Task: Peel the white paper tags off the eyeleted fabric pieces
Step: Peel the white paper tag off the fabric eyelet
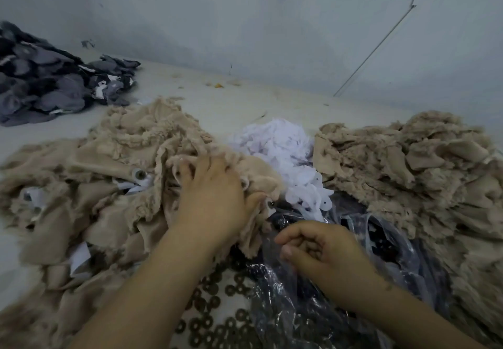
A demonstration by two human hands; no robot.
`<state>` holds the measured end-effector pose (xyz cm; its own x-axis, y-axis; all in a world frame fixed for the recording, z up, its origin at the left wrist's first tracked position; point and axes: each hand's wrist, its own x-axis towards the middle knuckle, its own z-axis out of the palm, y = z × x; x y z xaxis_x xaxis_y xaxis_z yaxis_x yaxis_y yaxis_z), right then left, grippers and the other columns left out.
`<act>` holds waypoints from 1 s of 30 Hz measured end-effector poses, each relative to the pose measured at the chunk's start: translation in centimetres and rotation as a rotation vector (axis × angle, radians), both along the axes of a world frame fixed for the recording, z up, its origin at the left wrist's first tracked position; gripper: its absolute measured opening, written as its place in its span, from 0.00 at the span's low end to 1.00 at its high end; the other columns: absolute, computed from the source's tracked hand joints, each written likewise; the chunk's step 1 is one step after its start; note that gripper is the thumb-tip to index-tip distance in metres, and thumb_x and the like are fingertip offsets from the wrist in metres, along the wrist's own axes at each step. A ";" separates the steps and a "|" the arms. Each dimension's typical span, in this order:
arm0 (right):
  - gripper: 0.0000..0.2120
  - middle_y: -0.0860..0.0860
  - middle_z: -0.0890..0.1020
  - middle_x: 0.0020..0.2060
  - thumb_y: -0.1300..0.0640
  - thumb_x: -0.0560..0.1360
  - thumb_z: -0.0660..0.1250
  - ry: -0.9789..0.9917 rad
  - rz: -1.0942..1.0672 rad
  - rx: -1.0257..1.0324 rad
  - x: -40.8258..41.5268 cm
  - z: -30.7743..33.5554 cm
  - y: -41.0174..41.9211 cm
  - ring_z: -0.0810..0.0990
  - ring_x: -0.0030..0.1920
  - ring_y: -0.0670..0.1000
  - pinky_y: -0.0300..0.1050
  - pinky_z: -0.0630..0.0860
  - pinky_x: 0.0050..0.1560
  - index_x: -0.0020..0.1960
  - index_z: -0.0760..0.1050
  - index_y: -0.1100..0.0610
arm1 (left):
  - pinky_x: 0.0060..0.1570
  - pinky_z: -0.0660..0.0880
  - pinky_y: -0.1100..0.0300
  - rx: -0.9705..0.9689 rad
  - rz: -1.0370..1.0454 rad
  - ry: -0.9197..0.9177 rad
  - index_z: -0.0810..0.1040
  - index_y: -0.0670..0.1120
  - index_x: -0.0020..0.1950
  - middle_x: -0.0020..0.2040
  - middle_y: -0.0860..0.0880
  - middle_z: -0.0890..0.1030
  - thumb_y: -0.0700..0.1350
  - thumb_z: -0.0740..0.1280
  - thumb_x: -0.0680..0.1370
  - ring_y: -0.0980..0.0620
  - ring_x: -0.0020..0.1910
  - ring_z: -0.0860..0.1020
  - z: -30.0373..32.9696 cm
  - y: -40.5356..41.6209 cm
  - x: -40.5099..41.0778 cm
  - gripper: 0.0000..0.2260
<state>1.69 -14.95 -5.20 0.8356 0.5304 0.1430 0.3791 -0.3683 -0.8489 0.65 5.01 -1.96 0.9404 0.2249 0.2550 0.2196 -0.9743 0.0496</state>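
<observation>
The left hand lies palm down on the big heap of beige fabric pieces at the left. Its fingers go into the folds of the cloth, so their tips are hidden, and I cannot tell if they grip a piece or only press on it. The thumb lies at the right edge of the heap, beside a small metal eyelet that shows there only partly.

The right hand hovers lower, above a crumpled clear plastic bag. Its fingers are curled loosely toward the palm. Inside the curl something beige is visible, but it is blurred, and I cannot say if it is a scrap of fabric or only the fingers themselves.

In the left heap one eyelet with white paper around it shows clearly, and more white tags stick out between the folds; most of each is covered by cloth. Between the two beige heaps lies a pile of loose white paper tags, some with punched holes. The second beige heap at the right is cut off by the picture's edge.

Dark metal rings are scattered on the table near the bottom, partly under the forearms. The bag holds dark contents that are hard to make out. At the far left a pile of grey fabric pieces is also cut off.
</observation>
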 end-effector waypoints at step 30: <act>0.26 0.55 0.72 0.67 0.51 0.78 0.66 -0.225 -0.505 -0.852 4.5 -0.8 -11.4 0.75 0.62 0.59 0.48 0.73 0.54 0.74 0.64 0.48 | 0.73 0.30 0.49 0.049 -0.607 -0.017 0.78 0.43 0.55 0.60 0.45 0.72 0.41 0.65 0.75 0.45 0.68 0.62 -4.8 -14.7 -1.0 0.10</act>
<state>6.24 -26.40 -5.98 0.9905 0.1219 0.0637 0.1306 -0.9790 -0.1566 -0.37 -9.73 -6.75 0.8929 -0.3621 0.2676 -0.3759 -0.9267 0.0002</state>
